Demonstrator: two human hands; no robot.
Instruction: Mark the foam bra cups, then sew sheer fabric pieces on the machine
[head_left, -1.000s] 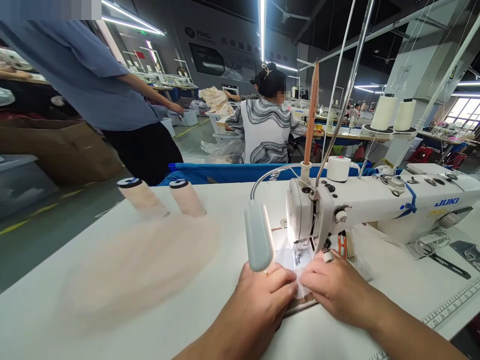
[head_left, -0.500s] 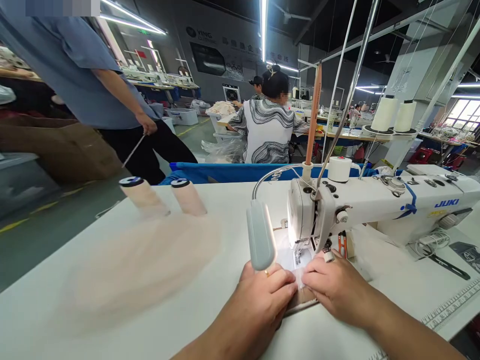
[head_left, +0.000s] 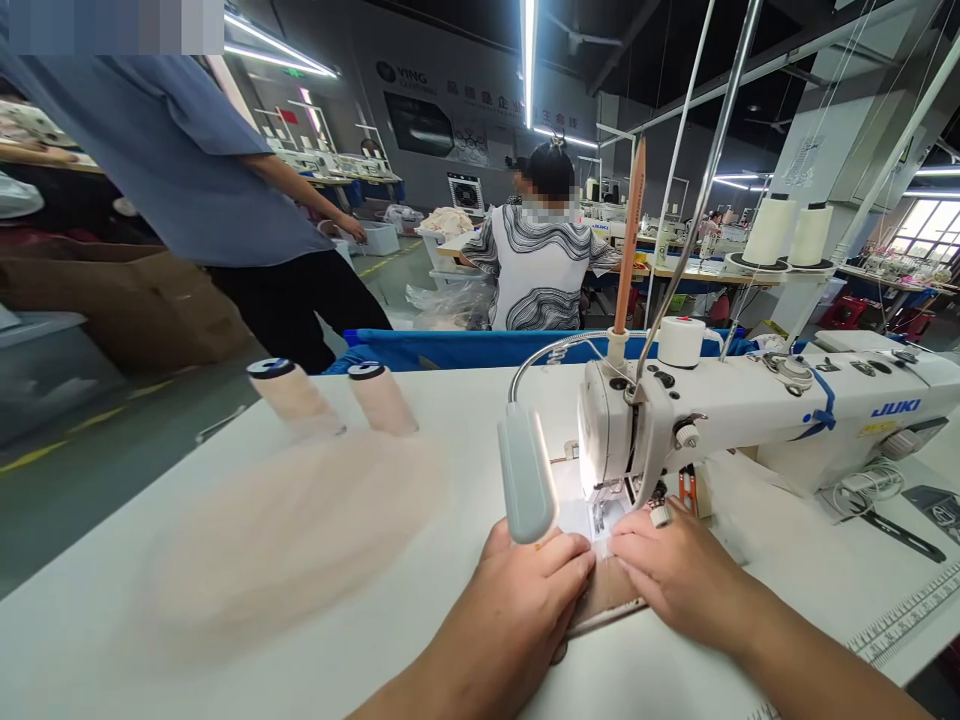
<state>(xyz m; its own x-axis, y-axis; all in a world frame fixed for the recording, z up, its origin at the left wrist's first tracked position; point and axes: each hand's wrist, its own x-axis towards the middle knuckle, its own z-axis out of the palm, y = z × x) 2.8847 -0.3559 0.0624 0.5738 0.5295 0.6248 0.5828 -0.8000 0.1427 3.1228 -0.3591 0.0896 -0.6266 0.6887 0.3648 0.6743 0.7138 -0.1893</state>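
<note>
A small piece of sheer pale fabric (head_left: 602,547) lies just in front of the lit presser foot (head_left: 600,515) of a white JUKI sewing machine (head_left: 720,400). My left hand (head_left: 532,590) grips its left side, fingers bent and pressed together. From the right, my right hand (head_left: 679,570) pinches the other side, close under the needle area. The fingertips of both hands nearly meet, and they partly hide the fabric. A grey lamp head (head_left: 527,475) on a bent metal neck hangs over my left fingers.
Two cones of pale thread (head_left: 296,398) stand at the table's far left edge, behind a heap of sheer beige fabric (head_left: 300,540). Orange-handled snips (head_left: 687,490) lie behind my right hand. A ruler strip (head_left: 900,620) runs along the right edge. A person in blue (head_left: 217,180) stands beyond the table.
Both hands stay at the fabric with scarcely any movement. The person in blue has shifted to the right, one arm now reaching farther out. The view has moved slightly.
</note>
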